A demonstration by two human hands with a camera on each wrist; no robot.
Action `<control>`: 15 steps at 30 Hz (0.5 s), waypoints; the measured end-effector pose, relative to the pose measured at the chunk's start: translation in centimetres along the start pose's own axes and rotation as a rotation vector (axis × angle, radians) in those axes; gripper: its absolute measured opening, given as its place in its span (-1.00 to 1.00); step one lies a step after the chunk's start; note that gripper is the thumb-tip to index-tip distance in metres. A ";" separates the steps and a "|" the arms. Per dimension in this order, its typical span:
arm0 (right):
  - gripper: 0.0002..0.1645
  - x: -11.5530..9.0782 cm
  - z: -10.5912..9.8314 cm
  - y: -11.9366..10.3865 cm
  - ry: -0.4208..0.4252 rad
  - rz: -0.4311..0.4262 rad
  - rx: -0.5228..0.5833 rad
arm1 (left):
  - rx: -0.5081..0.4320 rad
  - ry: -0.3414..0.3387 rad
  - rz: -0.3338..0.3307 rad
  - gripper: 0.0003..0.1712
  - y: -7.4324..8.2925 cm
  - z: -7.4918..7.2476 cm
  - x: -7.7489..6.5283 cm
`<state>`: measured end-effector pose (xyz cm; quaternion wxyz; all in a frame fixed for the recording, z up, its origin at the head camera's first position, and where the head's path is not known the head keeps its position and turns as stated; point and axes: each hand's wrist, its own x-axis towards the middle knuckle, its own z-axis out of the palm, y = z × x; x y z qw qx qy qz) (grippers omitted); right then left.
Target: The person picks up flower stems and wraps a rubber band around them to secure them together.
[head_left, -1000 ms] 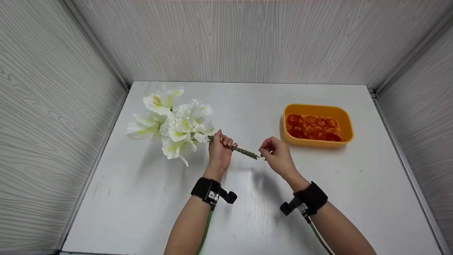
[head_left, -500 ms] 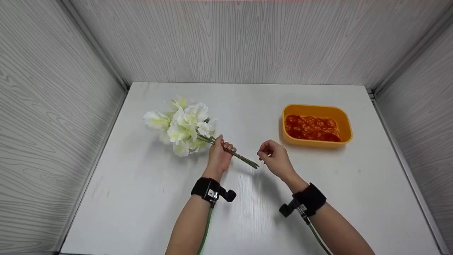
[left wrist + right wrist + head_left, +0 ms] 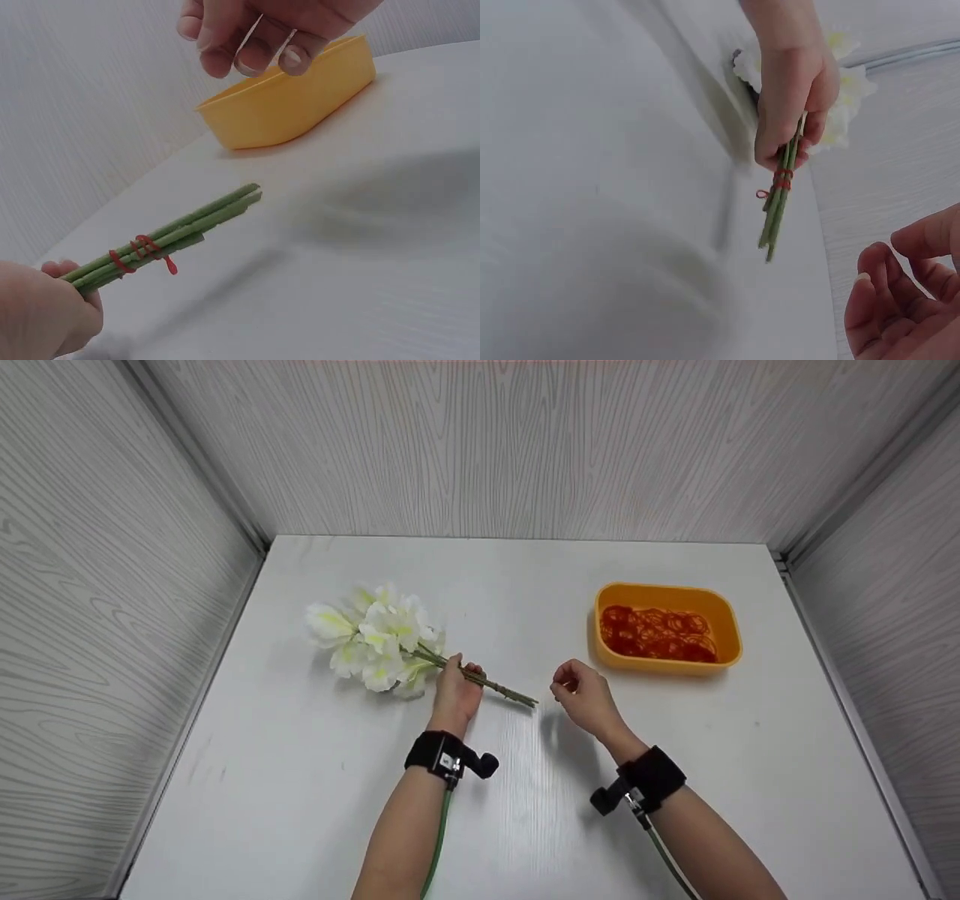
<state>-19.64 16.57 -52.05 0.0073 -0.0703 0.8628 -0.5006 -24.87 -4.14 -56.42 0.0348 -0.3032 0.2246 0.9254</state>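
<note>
A bunch of white flowers (image 3: 379,637) with yellow-green centres points left over the white table. Its green stems (image 3: 195,225) run through my left hand (image 3: 456,694), whose fingers are curled round them. A red rubber band (image 3: 142,251) is wound round the stems beyond that hand, with a small loop sticking out. To the right of the stem ends is my right hand (image 3: 589,701), apart from them. Its fingers are loosely bent, and the right wrist view shows nothing between the thumb and fingers (image 3: 881,277).
An orange-yellow plastic container (image 3: 667,665) stands at the back right, beyond my right hand. Many red rubber bands (image 3: 656,634) lie inside it. Grey wood-patterned walls (image 3: 525,450) enclose the table (image 3: 247,780) at the back and both sides.
My left hand has turned and lowered the bunch; the flower heads have swung nearer to the table and the stems have shifted slightly left. My right hand has barely moved.
</note>
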 end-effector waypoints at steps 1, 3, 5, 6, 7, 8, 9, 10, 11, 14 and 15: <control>-0.91 0.1 -0.1 0.4 0.017 -0.011 -0.040 | 0.017 0.005 -0.002 -0.81 0.0 -0.1 0.1; -0.92 0.1 -0.4 1.1 0.051 -0.037 -0.136 | 0.083 0.011 -0.007 -0.71 0.2 -0.3 0.2; -0.87 0.0 -0.6 1.6 0.085 -0.067 -0.248 | 0.170 0.003 -0.009 -0.65 0.4 -0.5 0.3; -0.83 0.0 -0.7 1.8 0.105 -0.084 -0.304 | 0.216 -0.002 -0.010 -0.65 0.5 -0.6 0.2; -0.79 0.0 -0.8 2.0 0.122 -0.100 -0.357 | 0.270 -0.006 -0.011 -0.66 0.6 -0.6 0.2; -0.74 -0.1 -1.0 2.2 0.136 -0.116 -0.411 | 0.326 -0.009 -0.010 -0.70 0.7 -0.7 0.1; -0.69 -0.2 -1.1 2.3 0.149 -0.132 -0.459 | 0.385 -0.013 -0.006 -0.74 0.8 -0.7 0.1; -0.64 -0.2 -1.2 2.5 0.159 -0.142 -0.504 | 0.447 -0.017 0.000 -0.77 0.9 -0.7 0.0; -0.60 -0.2 -1.3 2.6 0.166 -0.146 -0.541 | 0.512 -0.019 0.005 -0.81 1.0 -0.8 -0.1; -0.50 -0.3 -1.6 3.0 0.170 -0.136 -0.631 | 0.769 -0.040 0.061 -0.81 1.3 -0.9 -0.5; -0.47 -0.3 -1.7 3.1 0.170 -0.125 -0.656 | 0.867 -0.052 0.099 -0.77 1.3 -0.9 -0.6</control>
